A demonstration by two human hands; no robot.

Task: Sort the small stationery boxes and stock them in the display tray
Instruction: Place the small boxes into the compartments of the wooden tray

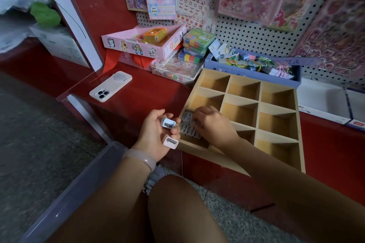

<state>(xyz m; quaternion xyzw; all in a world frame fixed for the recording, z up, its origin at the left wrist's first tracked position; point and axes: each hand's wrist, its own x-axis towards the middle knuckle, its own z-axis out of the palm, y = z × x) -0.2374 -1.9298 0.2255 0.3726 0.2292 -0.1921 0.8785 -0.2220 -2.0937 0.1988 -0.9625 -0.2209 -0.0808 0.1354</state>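
White phone (110,87) on red shelf (150,94)

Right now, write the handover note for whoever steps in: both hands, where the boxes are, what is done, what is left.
Left hand: holds two small boxes, a blue-edged box and a pink-edged box, beside the tray's near-left corner.
Right hand: reaches into the wooden display tray, fingers on the grey boxes; whether it grips one cannot be told.
Done: one batch of grey boxes is stocked in the left-column compartment under the right hand.
Left: place the two held boxes; the other visible compartments hold nothing yet. More small boxes seem to lie below the left wrist.
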